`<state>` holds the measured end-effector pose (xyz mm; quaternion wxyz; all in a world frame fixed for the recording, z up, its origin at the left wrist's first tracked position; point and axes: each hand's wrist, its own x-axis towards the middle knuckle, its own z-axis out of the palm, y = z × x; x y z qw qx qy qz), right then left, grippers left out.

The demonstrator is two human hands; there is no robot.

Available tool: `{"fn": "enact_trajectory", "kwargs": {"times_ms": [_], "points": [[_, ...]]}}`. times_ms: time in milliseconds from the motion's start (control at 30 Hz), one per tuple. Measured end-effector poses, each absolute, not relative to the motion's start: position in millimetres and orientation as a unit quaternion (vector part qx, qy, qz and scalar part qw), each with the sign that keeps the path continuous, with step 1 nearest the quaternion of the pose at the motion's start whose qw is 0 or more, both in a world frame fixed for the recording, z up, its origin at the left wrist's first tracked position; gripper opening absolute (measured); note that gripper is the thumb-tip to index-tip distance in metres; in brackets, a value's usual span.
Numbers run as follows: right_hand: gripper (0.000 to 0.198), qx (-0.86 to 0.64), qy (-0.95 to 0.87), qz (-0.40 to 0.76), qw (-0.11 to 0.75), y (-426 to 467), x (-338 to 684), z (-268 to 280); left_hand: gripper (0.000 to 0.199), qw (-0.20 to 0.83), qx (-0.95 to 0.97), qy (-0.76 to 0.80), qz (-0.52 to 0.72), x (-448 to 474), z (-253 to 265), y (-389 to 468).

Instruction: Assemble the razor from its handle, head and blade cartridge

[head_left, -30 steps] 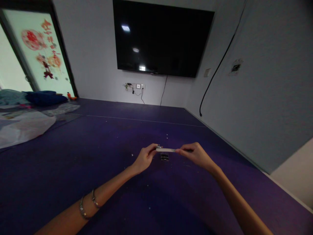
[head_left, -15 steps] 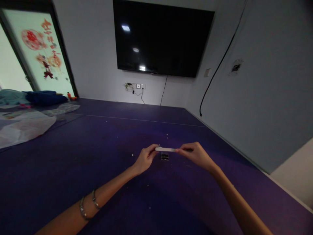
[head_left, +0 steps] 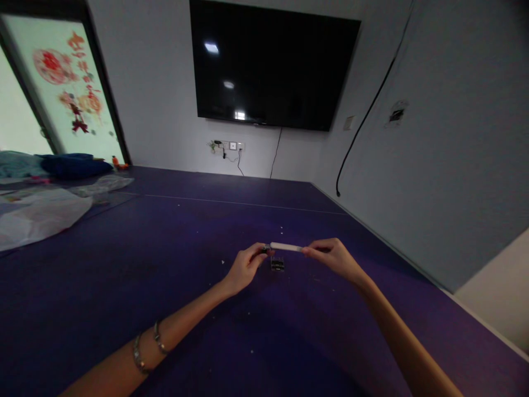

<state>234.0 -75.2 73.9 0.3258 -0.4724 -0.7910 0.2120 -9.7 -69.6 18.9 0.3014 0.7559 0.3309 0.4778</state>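
My right hand (head_left: 334,256) pinches the right end of a slim white stick (head_left: 286,247). The stick points left, and its far end comes close to the fingertips of my left hand (head_left: 244,270). Between the left thumb and fingers sits a small dark piece with a shiny edge (head_left: 265,250), too small to name. Whether the stick touches this piece I cannot tell. Just below the stick, a small dark object with clear edges (head_left: 277,264) rests on the purple surface (head_left: 173,309). Two bracelets (head_left: 139,354) circle my left forearm.
White and clear plastic sheeting (head_left: 45,215) lies at the left, with blue cloth (head_left: 74,165) behind it. A television (head_left: 275,66) hangs on the far wall above some sockets (head_left: 232,146). A black cable (head_left: 367,113) dangles along the right wall. Small white specks dot the surface.
The white stick has shifted slightly right and up at its left end, away from my left fingers, and now slopes down to the right. The dark piece in my left fingers shows more clearly.
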Motion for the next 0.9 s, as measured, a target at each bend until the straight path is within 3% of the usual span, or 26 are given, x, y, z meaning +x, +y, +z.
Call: {"fn": "enact_trajectory", "kwargs": {"times_ms": [400, 500, 667, 767, 900], "points": [[0.038, -0.454, -0.799, 0.252, 0.301, -74.9, 236.3, 72.9, 0.021, 0.312, 0.748, 0.323, 0.489, -9.7, 18.6, -69.6], [0.033, -0.453, -0.77, 0.289, 0.343, -78.1, 231.0, 75.7, 0.02, 0.336, 0.734, 0.316, 0.499, -8.9, 16.7, -67.5], [0.03, -0.387, -0.592, 0.519, 0.48, -92.5, 200.9, 68.8, 0.021, 0.435, 0.683, 0.301, 0.503, -7.3, 11.9, -65.8], [0.028, -0.321, -0.475, 0.673, 0.468, -111.9, 174.6, 59.0, 0.023, 0.459, 0.667, 0.314, 0.496, -6.1, 11.2, -65.2], [0.032, -0.292, -0.381, 0.778, 0.406, -136.8, 146.5, 49.4, 0.019, 0.446, 0.667, 0.339, 0.491, -4.4, 15.4, -67.2]]}}
